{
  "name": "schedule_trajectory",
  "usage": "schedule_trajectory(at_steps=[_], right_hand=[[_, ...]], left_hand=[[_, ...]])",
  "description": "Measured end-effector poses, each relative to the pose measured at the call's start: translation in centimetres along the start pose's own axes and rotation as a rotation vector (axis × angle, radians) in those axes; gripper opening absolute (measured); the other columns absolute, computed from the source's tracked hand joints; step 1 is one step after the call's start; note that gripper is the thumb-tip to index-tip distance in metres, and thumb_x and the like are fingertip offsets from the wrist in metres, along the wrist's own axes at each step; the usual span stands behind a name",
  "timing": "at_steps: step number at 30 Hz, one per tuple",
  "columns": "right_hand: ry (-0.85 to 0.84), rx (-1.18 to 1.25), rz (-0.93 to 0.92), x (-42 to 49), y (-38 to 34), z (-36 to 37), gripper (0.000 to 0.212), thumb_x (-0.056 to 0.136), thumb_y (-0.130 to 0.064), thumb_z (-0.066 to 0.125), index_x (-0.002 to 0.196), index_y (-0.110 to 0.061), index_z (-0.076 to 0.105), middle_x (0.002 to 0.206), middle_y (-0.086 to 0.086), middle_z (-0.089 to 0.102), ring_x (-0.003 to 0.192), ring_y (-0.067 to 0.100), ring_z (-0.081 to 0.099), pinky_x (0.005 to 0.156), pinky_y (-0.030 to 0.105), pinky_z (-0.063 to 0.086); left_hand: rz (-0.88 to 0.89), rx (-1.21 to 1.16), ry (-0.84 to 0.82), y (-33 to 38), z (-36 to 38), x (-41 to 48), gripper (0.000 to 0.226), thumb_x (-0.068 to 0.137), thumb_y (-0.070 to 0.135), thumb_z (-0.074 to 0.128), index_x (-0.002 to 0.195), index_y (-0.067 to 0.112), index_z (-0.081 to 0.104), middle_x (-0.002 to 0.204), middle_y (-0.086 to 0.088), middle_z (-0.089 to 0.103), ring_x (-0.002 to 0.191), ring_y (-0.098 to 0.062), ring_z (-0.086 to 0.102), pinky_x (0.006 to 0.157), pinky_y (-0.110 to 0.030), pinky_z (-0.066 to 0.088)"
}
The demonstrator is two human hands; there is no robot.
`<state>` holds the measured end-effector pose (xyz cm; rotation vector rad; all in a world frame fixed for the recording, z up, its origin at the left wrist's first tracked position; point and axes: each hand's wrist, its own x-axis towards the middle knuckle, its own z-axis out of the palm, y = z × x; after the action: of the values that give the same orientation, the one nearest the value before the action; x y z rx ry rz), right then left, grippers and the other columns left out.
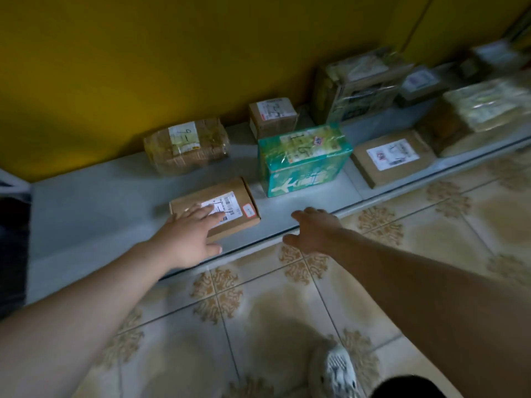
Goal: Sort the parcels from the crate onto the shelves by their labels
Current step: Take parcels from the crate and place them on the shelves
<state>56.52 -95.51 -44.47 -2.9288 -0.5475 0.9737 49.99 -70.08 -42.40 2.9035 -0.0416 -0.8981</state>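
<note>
Parcel point(218, 211) under left hand point(186, 234)

bare shelf point(94, 208) left of flat box point(218, 209), teal parcel point(304, 159) crowding right

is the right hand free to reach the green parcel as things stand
Probably yes: the right hand is empty, and only bare shelf lies between it and the green parcel.

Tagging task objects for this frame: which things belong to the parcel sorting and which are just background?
Job: left hand, lying flat on the labelled brown box; right hand, holding nothing; shelf; teal parcel; taped brown parcel; small brown box.
Background: yellow wall; tiled floor; shoe.
</note>
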Motion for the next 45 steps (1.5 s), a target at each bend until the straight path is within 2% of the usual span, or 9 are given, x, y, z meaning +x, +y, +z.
schedule_trajectory(at_steps=[4, 9, 12, 15, 19, 24, 32, 39, 45], right_hand=[[-0.015, 0.065, 0.055, -10.5, -2.3, -7.5, 0.067, 0.093, -0.059, 0.048, 0.147, -0.019, 0.038, 0.140, 0.013, 0.048, 0.128, 0.032, 0.047, 0.100, 0.041, 0.044], [0.000, 0.129, 0.088, -25.1, -6.6, -16.5, 0.069, 0.094, -0.059, 0.048, 0.150, -0.023, 0.033, 0.148, 0.010, 0.044, 0.133, 0.031, 0.044, 0.104, 0.045, 0.043], [0.019, 0.121, 0.066, -32.6, -9.4, -21.0, 0.071, 0.094, -0.058, 0.050, 0.152, -0.023, 0.031, 0.151, 0.010, 0.041, 0.134, 0.032, 0.044, 0.107, 0.046, 0.041], [0.060, 0.067, -0.016, -38.2, -12.3, -24.7, 0.068, 0.094, -0.058, 0.050, 0.149, -0.021, 0.035, 0.149, 0.010, 0.044, 0.132, 0.030, 0.046, 0.105, 0.045, 0.042], [0.095, -0.054, -0.216, -43.3, -16.6, -29.2, 0.068, 0.094, -0.059, 0.048, 0.149, -0.021, 0.036, 0.148, 0.010, 0.044, 0.134, 0.031, 0.044, 0.106, 0.045, 0.040], [0.174, -0.165, -0.410, -49.4, -23.6, -33.9, 0.065, 0.093, -0.058, 0.049, 0.146, -0.023, 0.038, 0.144, 0.009, 0.046, 0.129, 0.031, 0.046, 0.102, 0.043, 0.042], [0.312, -0.322, -0.668, -57.5, -40.5, -36.1, 0.072, 0.094, -0.060, 0.048, 0.153, -0.022, 0.030, 0.153, 0.008, 0.039, 0.135, 0.030, 0.043, 0.107, 0.043, 0.041], [0.332, -0.434, -0.853, -62.9, -58.7, -31.5, 0.071, 0.097, -0.060, 0.046, 0.154, -0.021, 0.029, 0.154, 0.010, 0.037, 0.136, 0.031, 0.041, 0.108, 0.045, 0.040], [0.265, -0.436, -0.878, -63.6, -67.7, -27.1, 0.069, 0.096, -0.060, 0.045, 0.153, -0.025, 0.030, 0.150, 0.009, 0.040, 0.133, 0.031, 0.042, 0.103, 0.044, 0.043]], left_hand=[[0.037, -0.009, -0.052, 2.2, -7.1, -9.2, 0.077, 0.092, 0.053, 0.053, 0.154, 0.030, 0.014, 0.163, 0.002, 0.009, 0.149, -0.019, 0.008, 0.119, -0.044, 0.018], [0.063, -0.142, -0.014, 4.7, -16.9, -22.5, 0.072, 0.092, 0.045, 0.058, 0.152, 0.022, 0.026, 0.160, -0.002, 0.023, 0.146, -0.020, 0.021, 0.116, -0.030, 0.023], [0.050, -0.225, 0.011, 5.7, -21.3, -30.6, 0.071, 0.092, 0.042, 0.060, 0.152, 0.020, 0.028, 0.159, -0.004, 0.025, 0.145, -0.021, 0.025, 0.115, -0.028, 0.021], [0.020, -0.279, 0.064, 6.3, -24.2, -38.0, 0.070, 0.093, 0.038, 0.060, 0.152, 0.018, 0.027, 0.160, -0.005, 0.022, 0.147, -0.020, 0.018, 0.116, -0.027, 0.014], [-0.080, -0.313, 0.188, 5.8, -27.2, -47.1, 0.070, 0.094, 0.040, 0.058, 0.153, 0.019, 0.025, 0.161, -0.003, 0.019, 0.148, -0.018, 0.016, 0.117, -0.029, 0.014], [-0.268, -0.319, 0.357, 3.4, -29.9, -58.5, 0.069, 0.092, 0.047, 0.058, 0.151, 0.023, 0.030, 0.157, 0.001, 0.029, 0.141, -0.019, 0.032, 0.112, -0.032, 0.029], [-0.500, -0.320, 0.568, -3.7, -27.4, -76.0, 0.068, 0.092, 0.044, 0.059, 0.151, 0.023, 0.032, 0.156, 0.001, 0.031, 0.143, -0.017, 0.028, 0.115, -0.033, 0.026], [-0.718, -0.438, 0.550, -13.7, -19.0, -89.6, 0.068, 0.094, 0.046, 0.055, 0.152, 0.024, 0.026, 0.157, 0.002, 0.027, 0.143, -0.019, 0.026, 0.114, -0.035, 0.028], [-0.788, -0.538, 0.483, -20.5, -13.8, -94.9, 0.069, 0.094, 0.042, 0.058, 0.152, 0.022, 0.027, 0.158, 0.000, 0.026, 0.144, -0.019, 0.026, 0.116, -0.035, 0.027]])
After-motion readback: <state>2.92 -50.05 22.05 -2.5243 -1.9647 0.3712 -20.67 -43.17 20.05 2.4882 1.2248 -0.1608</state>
